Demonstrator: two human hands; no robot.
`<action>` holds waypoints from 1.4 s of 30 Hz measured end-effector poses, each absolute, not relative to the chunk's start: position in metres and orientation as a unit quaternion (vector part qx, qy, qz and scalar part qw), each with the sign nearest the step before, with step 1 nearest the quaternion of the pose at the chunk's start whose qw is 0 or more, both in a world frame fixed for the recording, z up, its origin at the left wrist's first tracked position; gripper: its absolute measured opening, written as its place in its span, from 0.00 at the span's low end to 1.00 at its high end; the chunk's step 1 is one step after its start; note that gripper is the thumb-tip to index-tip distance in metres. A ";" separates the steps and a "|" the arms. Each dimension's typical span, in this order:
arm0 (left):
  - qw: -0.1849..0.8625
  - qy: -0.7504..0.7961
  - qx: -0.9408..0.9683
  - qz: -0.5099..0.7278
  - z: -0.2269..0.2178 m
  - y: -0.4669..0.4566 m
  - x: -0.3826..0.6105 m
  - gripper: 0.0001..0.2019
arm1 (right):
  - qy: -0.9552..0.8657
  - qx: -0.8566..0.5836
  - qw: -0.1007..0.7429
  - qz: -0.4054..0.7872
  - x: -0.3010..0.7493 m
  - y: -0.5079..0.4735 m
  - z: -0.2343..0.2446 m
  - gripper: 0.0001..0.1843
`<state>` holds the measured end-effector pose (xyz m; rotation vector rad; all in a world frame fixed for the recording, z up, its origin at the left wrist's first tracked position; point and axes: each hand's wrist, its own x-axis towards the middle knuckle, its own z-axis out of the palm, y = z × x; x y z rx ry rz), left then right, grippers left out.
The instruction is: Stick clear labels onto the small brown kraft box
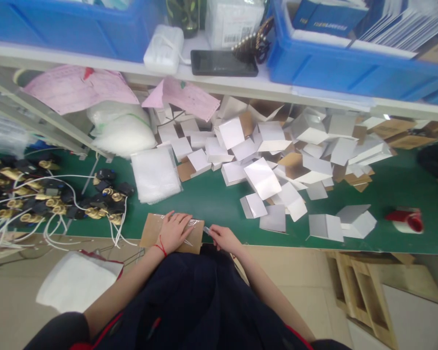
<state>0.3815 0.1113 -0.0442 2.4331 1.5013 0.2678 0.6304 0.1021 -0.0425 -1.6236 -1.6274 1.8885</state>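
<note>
My left hand (174,232) lies flat with spread fingers on a brown cardboard piece (150,229) at the near edge of the green table; clear film or tape glints on the cardboard by my fingers. My right hand (222,237) is closed in a pinch on a small thin tool (207,230) whose tip points at the cardboard's right end. A red string is tied round my left wrist.
A heap of folded white boxes (270,160) covers the table's middle and right. Clear bags (155,174) lie beside it. Brass fittings with white cables (51,199) fill the left. A red tape roll (407,219) sits far right. Blue bins (336,58) and a phone (222,63) rest on the shelf.
</note>
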 end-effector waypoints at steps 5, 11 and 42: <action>0.110 0.518 0.845 0.071 -0.048 0.110 0.382 0.19 | -0.579 -0.527 0.047 0.620 0.634 0.111 -0.033 0.15; 0.109 0.519 0.846 0.062 -0.048 0.110 0.382 0.19 | -0.593 -0.503 0.016 0.629 0.641 0.117 -0.033 0.14; 0.305 0.727 0.567 0.238 -0.059 0.107 0.284 0.19 | -0.458 -0.656 0.006 0.600 0.622 0.102 -0.084 0.40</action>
